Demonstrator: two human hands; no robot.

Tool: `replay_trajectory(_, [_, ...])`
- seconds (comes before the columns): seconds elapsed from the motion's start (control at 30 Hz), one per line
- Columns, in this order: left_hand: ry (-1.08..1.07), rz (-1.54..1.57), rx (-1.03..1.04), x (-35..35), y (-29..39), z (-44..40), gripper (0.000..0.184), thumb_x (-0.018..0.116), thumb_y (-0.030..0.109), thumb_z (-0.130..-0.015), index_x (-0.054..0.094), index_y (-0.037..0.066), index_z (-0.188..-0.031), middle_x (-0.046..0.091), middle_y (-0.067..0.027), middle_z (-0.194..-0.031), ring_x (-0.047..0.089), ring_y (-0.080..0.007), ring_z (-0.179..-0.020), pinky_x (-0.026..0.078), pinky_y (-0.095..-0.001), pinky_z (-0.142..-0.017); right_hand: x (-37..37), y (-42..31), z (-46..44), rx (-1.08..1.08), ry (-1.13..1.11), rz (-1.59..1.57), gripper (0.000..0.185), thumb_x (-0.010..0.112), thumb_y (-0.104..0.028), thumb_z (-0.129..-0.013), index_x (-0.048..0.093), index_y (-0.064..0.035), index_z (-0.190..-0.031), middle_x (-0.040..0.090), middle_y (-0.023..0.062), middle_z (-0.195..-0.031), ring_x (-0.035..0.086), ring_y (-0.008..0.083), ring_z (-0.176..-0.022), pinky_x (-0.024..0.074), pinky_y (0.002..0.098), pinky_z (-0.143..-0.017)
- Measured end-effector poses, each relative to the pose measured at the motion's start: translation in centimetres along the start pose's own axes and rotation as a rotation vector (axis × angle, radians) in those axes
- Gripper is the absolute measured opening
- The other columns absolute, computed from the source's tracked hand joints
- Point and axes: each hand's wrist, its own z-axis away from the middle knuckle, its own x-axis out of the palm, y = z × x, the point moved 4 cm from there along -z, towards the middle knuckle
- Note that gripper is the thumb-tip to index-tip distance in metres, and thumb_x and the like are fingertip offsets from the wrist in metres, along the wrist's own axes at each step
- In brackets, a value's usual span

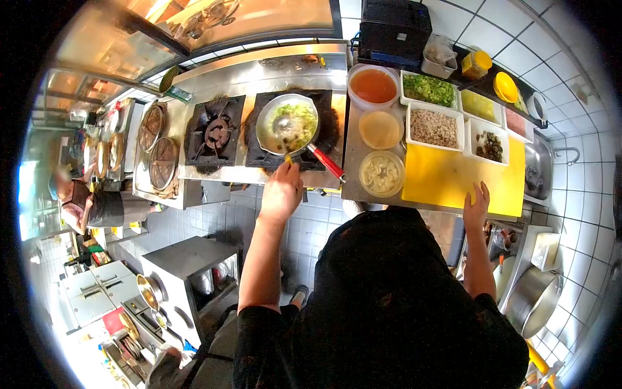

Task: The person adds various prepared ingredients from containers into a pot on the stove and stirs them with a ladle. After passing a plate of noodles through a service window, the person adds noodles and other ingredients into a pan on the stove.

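Note:
A frying pan with a red handle sits on the right burner, holding chopped green vegetables and some darker bits. My left hand is closed around a thin utensil with a yellowish handle that reaches to the pan's near rim; its working end is hard to make out. The red handle points toward me, untouched. My right hand is open, fingers apart, at the near edge of a yellow cutting board.
Left of the pan is another burner. Tubs, including orange liquid, and white trays of chopped greens and minced food line the right counter. A sink lies far right. Another person stands far left.

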Motion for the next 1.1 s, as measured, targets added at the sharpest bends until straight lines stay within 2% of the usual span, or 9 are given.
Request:
replay_trajectory(0.07, [-0.172,-0.032,-0.079,0.4,0.1,0.9,0.025,0.065,0.006,-0.085,0.062,-0.001,-0.109,0.065,-0.0221,-0.104,0.067,-0.0398,-0.084,0.057,-0.0456,-0.071,-0.2,-0.4,0.1,0.007,0.012,-0.002,0.044,0.067,-0.005,-0.089,0.058,-0.0024,-0.131,0.047,0.0217,-0.144,0.045,0.0409,-0.132,0.0406,0.0483,-0.11])
replay_trajectory(0.17, [0.047,0.063,-0.001,-1.4,1.6,0.8,0.023,0.064,0.005,-0.085,0.062,-0.001,-0.107,0.064,-0.022,-0.105,0.067,-0.0395,-0.087,0.058,-0.0445,-0.074,-0.3,-0.4,-0.1,0.008,-0.017,0.032,0.043,0.067,-0.006,-0.09,0.059,-0.0034,-0.131,0.046,0.0214,-0.145,0.044,0.0403,-0.134,0.04,0.0481,-0.11])
replay_trajectory(0.3, [0.063,0.023,0.008,1.0,-0.5,-0.4,0.033,0.064,0.002,-0.087,0.061,-0.002,-0.12,0.062,-0.026,-0.118,0.066,-0.041,-0.098,0.058,-0.0444,-0.08,0.0,0.3,-0.5,-0.02,-0.021,0.002,0.041,0.067,-0.007,-0.09,0.06,-0.0048,-0.131,0.046,0.0208,-0.145,0.043,0.0395,-0.135,0.0393,0.0475,-0.111])
replay_trajectory(0.37, [-0.022,-0.035,0.07,3.2,-2.0,0.3,0.037,0.065,0.001,-0.085,0.062,-0.002,-0.121,0.062,-0.0267,-0.12,0.066,-0.041,-0.101,0.058,-0.044,-0.082,0.2,0.1,-1.2,-0.018,-0.046,0.031,0.041,0.067,-0.007,-0.09,0.06,-0.0052,-0.13,0.046,0.0209,-0.145,0.043,0.0394,-0.135,0.0393,0.0474,-0.111])
replay_trajectory(0.47, [-0.09,-0.002,0.125,1.2,-0.7,1.9,0.04,0.067,0.002,-0.08,0.063,0.001,-0.12,0.06,-0.0246,-0.125,0.067,-0.0401,-0.099,0.057,-0.0426,-0.084,-0.5,-0.4,-2.3,-0.045,-0.03,0.009,0.04,0.067,-0.008,-0.09,0.06,-0.005,-0.13,0.047,0.0205,-0.145,0.044,0.0392,-0.134,0.0399,0.0471,-0.111])
replay_trajectory(0.57, [-0.162,0.041,0.013,-4.2,2.1,3.4,0.041,0.067,0.0,-0.081,0.064,0.003,-0.122,0.061,-0.0236,-0.125,0.069,-0.0393,-0.096,0.058,-0.0425,-0.081,-0.8,0.7,-2.7,-0.053,-0.035,-0.001,0.04,0.067,-0.009,-0.091,0.06,-0.006,-0.131,0.048,0.0197,-0.144,0.044,0.0389,-0.135,0.0404,0.047,-0.11])
replay_trajectory(0.77, [0.008,0.224,-0.033,-0.4,1.1,3.5,0.037,0.066,-0.003,-0.084,0.065,0.003,-0.121,0.063,-0.0226,-0.121,0.069,-0.0386,-0.095,0.059,-0.043,-0.078,0.4,2.5,-2.1,-0.02,-0.059,0.017,0.041,0.067,-0.01,-0.092,0.061,-0.008,-0.132,0.048,0.0187,-0.144,0.045,0.0383,-0.134,0.0405,0.0466,-0.11])
replay_trajectory(0.9, [-0.007,-0.033,-0.091,1.6,0.4,1.5,0.029,0.063,0.0,-0.087,0.062,0.0,-0.116,0.062,-0.0248,-0.116,0.068,-0.0411,-0.091,0.059,-0.0455,-0.076,0.1,2.9,-3.5,-0.068,-0.083,0.029,0.04,0.066,-0.013,-0.093,0.06,-0.0082,-0.133,0.048,0.0189,-0.145,0.044,0.0383,-0.135,0.0398,0.0472,-0.111])
replay_trajectory(1.1, [-0.014,-0.045,-0.109,0.0,4.0,4.6,0.033,0.063,-0.001,-0.086,0.059,-0.002,-0.118,0.06,-0.0264,-0.118,0.067,-0.0419,-0.093,0.059,-0.0446,-0.076,-0.9,5.0,-3.8,-0.007,-0.064,0.037,0.04,0.064,-0.013,-0.093,0.059,-0.0075,-0.133,0.048,0.0209,-0.144,0.044,0.0402,-0.134,0.0384,0.0489,-0.112])
